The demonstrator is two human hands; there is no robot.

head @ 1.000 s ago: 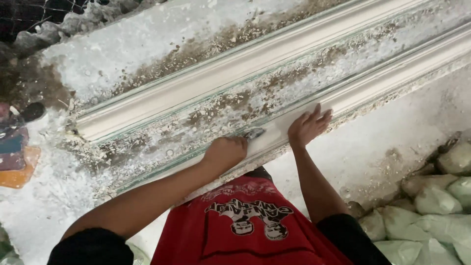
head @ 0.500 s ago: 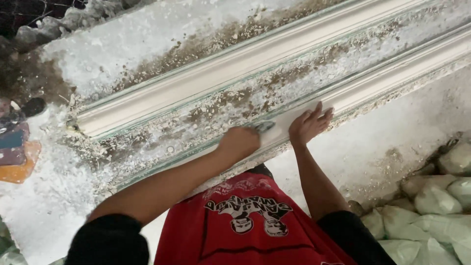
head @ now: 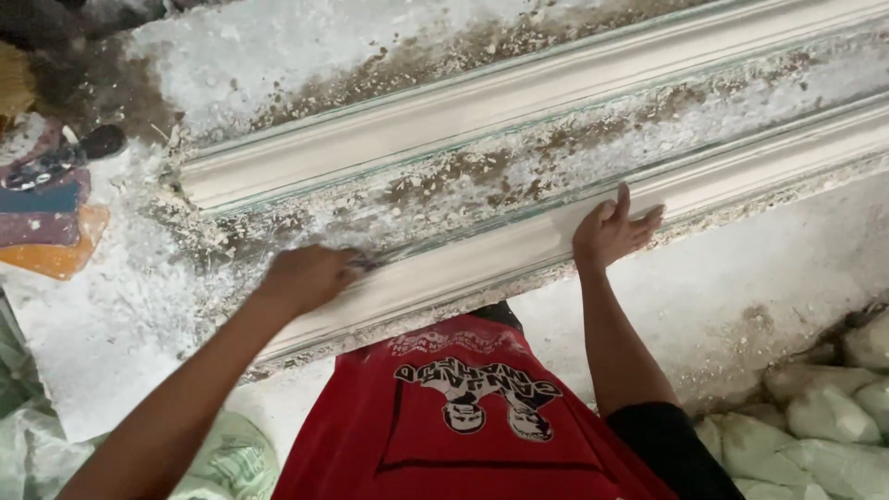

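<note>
The right hand (head: 613, 231) lay open and flat, fingers spread, on the near moulding (head: 519, 255), apparently to steady it. The left hand (head: 310, 276) was closed around a small scraper (head: 363, 264), its blade set against the moulding's upper edge where the crumbly plaster debris (head: 482, 176) lay. The moulding ran diagonally along the bench (head: 102, 306), passing under both hands.

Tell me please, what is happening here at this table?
A person in a red shirt leans over a long white plaster moulding that lies on a work surface covered in white crumbs and dust. The left hand is closed around a small tool, mostly hidden, and presses it against the near moulding's upper edge. The right hand rests open on the same moulding, further along. A second moulding lies behind, untouched.
</note>
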